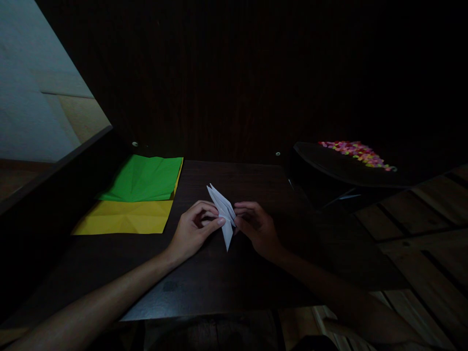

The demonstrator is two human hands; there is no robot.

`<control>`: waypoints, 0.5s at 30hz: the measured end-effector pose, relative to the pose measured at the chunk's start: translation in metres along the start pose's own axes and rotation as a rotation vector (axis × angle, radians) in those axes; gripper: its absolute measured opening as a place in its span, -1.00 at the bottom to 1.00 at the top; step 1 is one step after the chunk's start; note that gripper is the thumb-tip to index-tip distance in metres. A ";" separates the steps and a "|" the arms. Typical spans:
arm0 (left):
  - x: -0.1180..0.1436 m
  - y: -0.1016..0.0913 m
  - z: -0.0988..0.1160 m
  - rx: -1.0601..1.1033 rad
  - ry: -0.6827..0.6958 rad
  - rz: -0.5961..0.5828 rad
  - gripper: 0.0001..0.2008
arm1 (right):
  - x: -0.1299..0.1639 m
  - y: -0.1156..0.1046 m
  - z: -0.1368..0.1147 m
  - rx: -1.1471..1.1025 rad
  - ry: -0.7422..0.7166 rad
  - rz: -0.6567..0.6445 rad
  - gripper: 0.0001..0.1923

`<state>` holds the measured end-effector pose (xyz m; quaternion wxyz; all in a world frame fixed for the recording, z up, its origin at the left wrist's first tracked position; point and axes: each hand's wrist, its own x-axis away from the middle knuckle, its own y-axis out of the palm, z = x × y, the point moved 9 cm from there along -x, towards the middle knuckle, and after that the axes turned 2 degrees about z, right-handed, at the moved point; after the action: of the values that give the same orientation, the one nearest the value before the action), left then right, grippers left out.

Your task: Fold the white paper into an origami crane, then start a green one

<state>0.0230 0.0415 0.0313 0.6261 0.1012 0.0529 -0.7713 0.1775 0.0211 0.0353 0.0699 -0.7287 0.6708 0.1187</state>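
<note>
A white folded piece of paper (pixel 227 234) with several narrow pointed flaps stands over the dark table, one point toward me and others toward the back. My left hand (pixel 192 229) pinches it from the left, with the thumb on top near its middle and the fingers curled behind. On the opposite side, my right hand (pixel 259 229) has its thumb and curled fingers at the paper's right edge, closed on it as far as I can see. Some of its fingertips are hidden in shadow.
Creased green paper (pixel 146 178) lies over yellow paper (pixel 127 217) on the dark wooden tabletop (pixel 175 292), left of my hands. A dark back panel and left side board enclose the table. Small colourful pieces (pixel 360 152) rest on a dark surface at right.
</note>
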 end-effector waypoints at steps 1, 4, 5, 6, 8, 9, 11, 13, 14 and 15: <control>0.000 0.000 0.000 -0.016 -0.001 -0.003 -0.83 | 0.000 0.001 -0.001 0.005 -0.013 -0.007 -0.80; 0.000 0.002 -0.002 -0.025 -0.027 -0.020 -0.82 | 0.001 0.004 -0.006 0.008 -0.053 -0.024 -0.89; 0.000 0.002 -0.001 -0.024 -0.033 -0.029 -0.82 | 0.001 0.004 -0.007 0.012 -0.063 -0.025 -0.89; -0.001 0.003 -0.001 -0.026 -0.037 -0.040 -0.82 | 0.002 0.004 -0.009 0.025 -0.073 -0.029 -0.88; 0.000 0.006 0.000 -0.031 -0.051 -0.075 -0.85 | 0.002 0.006 -0.015 0.100 -0.115 -0.049 -0.87; 0.000 0.008 0.000 -0.025 -0.063 -0.099 -0.86 | 0.002 0.007 -0.018 0.165 -0.153 -0.060 -0.87; 0.002 0.013 -0.002 0.033 -0.096 -0.167 -0.84 | 0.004 0.008 -0.026 0.321 -0.243 -0.069 -0.86; 0.005 0.020 -0.003 0.147 -0.127 -0.233 -0.77 | 0.006 0.009 -0.031 0.443 -0.313 -0.063 -0.85; 0.006 0.023 -0.004 0.203 -0.141 -0.259 -0.71 | 0.007 0.010 -0.032 0.479 -0.334 -0.058 -0.84; 0.007 0.025 -0.005 0.243 -0.152 -0.271 -0.67 | 0.008 0.010 -0.033 0.501 -0.348 -0.055 -0.83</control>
<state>0.0464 0.0303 0.0256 0.5019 0.1096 -0.0747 -0.8547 0.1705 0.0042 0.0659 0.3645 -0.6753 0.6373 0.0704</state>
